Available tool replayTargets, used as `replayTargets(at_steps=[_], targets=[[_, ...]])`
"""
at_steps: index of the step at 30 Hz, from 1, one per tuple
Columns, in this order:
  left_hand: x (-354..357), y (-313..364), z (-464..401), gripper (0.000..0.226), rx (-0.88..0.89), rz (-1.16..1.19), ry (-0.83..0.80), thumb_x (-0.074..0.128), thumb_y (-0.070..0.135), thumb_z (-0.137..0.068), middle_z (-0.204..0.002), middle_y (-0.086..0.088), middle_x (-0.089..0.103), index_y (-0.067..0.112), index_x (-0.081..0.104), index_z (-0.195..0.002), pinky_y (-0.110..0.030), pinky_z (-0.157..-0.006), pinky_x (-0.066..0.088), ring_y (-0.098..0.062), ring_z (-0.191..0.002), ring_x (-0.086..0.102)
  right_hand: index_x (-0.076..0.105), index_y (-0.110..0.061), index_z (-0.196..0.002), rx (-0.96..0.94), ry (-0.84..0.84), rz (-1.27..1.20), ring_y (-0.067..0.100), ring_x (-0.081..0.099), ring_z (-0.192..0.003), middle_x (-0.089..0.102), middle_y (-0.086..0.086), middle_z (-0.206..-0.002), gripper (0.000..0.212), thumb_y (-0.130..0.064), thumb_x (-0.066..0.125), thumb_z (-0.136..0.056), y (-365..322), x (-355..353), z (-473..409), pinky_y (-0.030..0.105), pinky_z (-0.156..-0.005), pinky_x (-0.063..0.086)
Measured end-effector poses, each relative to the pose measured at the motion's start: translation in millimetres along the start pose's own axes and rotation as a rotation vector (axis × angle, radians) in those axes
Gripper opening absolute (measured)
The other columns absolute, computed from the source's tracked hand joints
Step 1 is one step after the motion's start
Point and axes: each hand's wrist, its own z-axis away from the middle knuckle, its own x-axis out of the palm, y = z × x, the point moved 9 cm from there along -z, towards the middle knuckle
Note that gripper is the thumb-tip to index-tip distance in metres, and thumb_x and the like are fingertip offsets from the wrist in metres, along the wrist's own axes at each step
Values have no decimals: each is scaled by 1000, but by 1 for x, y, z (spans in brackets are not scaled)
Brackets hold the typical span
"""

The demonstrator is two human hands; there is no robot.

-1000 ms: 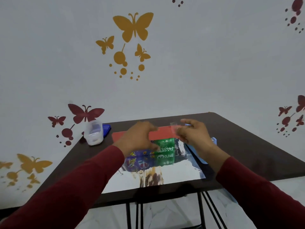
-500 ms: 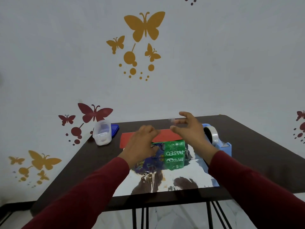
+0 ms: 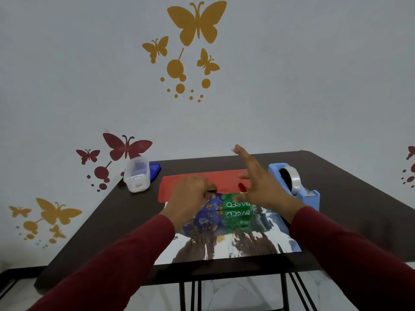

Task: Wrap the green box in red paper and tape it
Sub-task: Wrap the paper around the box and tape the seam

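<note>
The green box (image 3: pixel 238 212), printed in white letters, lies on the shiny silver inner side (image 3: pixel 247 248) of the wrapping sheet. Its image mirrors in the foil. The red paper (image 3: pixel 190 179) shows as a red flap at the box's far side. My left hand (image 3: pixel 190 198) has its fingers curled on the flap's near edge at the box's top left. My right hand (image 3: pixel 260 187) hovers above the box's right end with fingers spread and straight. A faint scrap of clear tape seems to cling to its index fingertip.
A blue tape dispenser (image 3: pixel 301 189) with a clear roll stands just right of the sheet. A clear plastic tub (image 3: pixel 137 176) and a blue lid (image 3: pixel 155 170) sit at the dark table's (image 3: pixel 348 198) far left corner. The wall rises right behind the table.
My right hand has let go of the red flap, lifted up and spread its fingers. My left hand stays on the flap at the box.
</note>
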Motion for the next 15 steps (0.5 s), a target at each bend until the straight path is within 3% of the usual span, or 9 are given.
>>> replayTargets(at_steps=[3,5,8,15], targets=[[1,9,6,20,67,-101,65,79,8,-77,-72,1,69,21,82,-93,-35,-57,49,-24,-71,62,-3,-54,-158,-108,99,231,18,71,-85,26,-15,-164,127,1,78,-76,-5,2,3,40,-66,61],[1,16,11,22,130,-139,119,87,5,-71,-68,1,64,18,82,-89,-28,-52,40,-23,-65,58,-2,-50,-159,-141,168,336,21,66,-75,34,-7,-164,122,6,70,-78,-7,3,8,40,-60,57],[-1,21,21,32,190,-178,193,93,6,-69,-73,1,63,12,82,-99,-27,-53,34,-23,-68,59,2,-42,-158,-116,231,422,25,65,-83,39,-2,-162,113,6,69,-80,-4,6,15,31,-60,46],[12,20,42,54,317,-268,112,96,2,-57,-92,-3,75,10,80,-108,-31,-51,55,-23,-77,67,37,-11,-150,-229,490,560,17,62,-82,64,7,-136,102,8,85,-62,-13,5,36,30,-63,49]])
